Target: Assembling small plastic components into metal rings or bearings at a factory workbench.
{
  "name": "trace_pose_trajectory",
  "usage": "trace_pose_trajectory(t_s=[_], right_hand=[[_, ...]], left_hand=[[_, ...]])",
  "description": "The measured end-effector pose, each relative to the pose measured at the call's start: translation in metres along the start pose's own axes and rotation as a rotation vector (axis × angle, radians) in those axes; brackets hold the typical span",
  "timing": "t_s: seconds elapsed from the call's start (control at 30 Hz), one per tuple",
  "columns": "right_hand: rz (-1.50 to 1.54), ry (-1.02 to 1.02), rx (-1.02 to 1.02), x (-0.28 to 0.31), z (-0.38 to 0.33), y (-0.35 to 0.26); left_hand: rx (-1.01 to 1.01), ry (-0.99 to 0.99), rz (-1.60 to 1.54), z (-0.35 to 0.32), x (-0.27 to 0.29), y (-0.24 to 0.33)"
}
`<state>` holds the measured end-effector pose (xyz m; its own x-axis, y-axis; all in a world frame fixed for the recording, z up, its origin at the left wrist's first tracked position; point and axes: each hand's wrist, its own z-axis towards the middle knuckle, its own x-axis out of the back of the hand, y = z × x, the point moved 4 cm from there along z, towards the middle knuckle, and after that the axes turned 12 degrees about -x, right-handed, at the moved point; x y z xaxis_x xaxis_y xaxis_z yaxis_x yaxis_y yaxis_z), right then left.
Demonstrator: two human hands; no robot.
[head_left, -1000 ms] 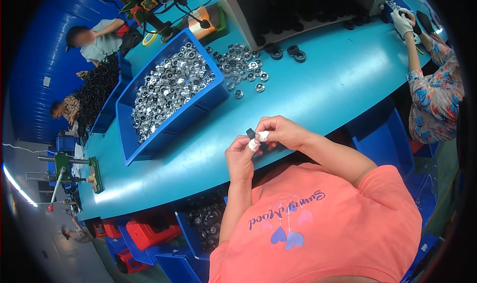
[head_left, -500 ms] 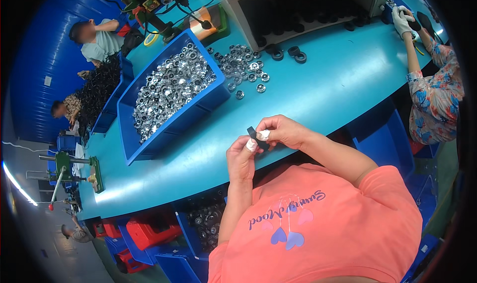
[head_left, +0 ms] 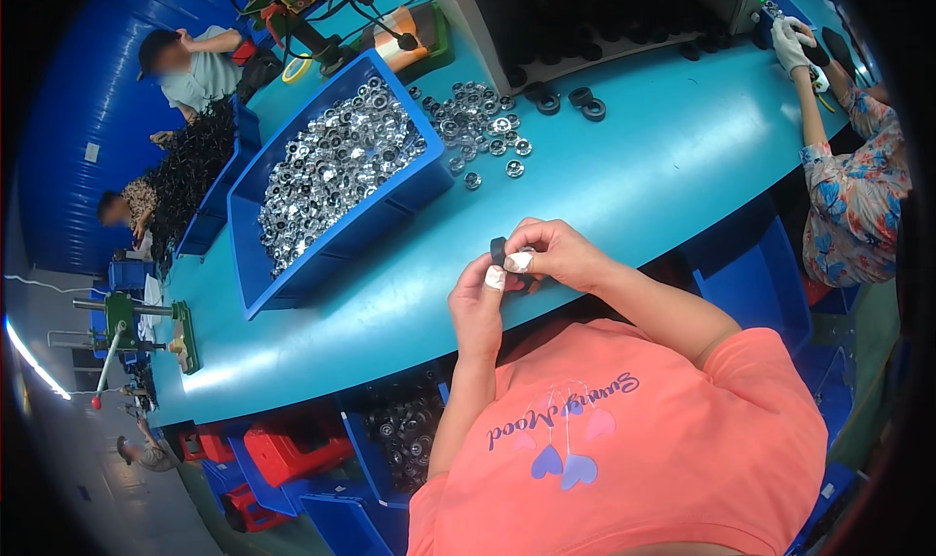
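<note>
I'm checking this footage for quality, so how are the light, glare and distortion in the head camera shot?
Head view: bright, even light; sparkle glare on the metal rings in the blue bin; table edge bows from fisheye, corners black; both hands sharp.

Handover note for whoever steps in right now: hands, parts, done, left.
Left hand: raised over the near table edge, taped fingertip pinching a small black ring from below.
Right hand: grips the same ring from the other side; both hands meet on it. Whether a metal part sits inside the ring is hidden by the fingers.
Parts: blue bin of shiny metal rings at left on the teal table; loose metal rings beyond it; two spare black rings further back.
Done: no finished pile that I can pick out.
Left: the bin looks nearly full.
</note>
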<state>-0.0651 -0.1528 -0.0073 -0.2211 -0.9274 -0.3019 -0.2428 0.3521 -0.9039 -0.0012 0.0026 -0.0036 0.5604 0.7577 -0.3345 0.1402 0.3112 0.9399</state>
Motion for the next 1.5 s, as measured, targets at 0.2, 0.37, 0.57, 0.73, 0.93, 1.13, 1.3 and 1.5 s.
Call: trace_pose_trajectory(t_s=[0.2, 0.37, 0.57, 0.73, 0.93, 1.13, 1.3, 1.5], right_hand=[[-0.153, 0.108, 0.059, -0.006, -0.011, -0.019], [0.028, 0.079, -0.038, -0.001, -0.012, -0.014], [0.144, -0.039, -0.033, -0.002, -0.017, -0.018], [-0.017, 0.066, 0.042, -0.008, -0.022, -0.023], [-0.097, 0.185, 0.145, -0.008, -0.023, -0.021], [-0.277, 0.272, 0.264, -0.01, -0.025, -0.023], [-0.48, 0.406, 0.454, -0.019, -0.036, -0.029], [-0.541, 0.381, 0.498, -0.028, -0.036, -0.026]], left_hand=[[-0.09, -0.067, 0.108, 0.002, 0.011, -0.006], [-0.138, -0.099, -0.008, 0.005, 0.011, -0.003], [-0.042, -0.069, -0.144, 0.002, 0.004, 0.0], [-0.047, -0.083, -0.179, -0.001, 0.002, -0.002], [-0.043, -0.056, -0.207, 0.0, -0.002, -0.001], [0.034, -0.05, -0.295, -0.004, -0.005, 0.002], [-0.067, -0.095, -0.1, -0.007, -0.012, 0.008], [-0.07, 0.003, -0.034, -0.008, -0.011, 0.003]])
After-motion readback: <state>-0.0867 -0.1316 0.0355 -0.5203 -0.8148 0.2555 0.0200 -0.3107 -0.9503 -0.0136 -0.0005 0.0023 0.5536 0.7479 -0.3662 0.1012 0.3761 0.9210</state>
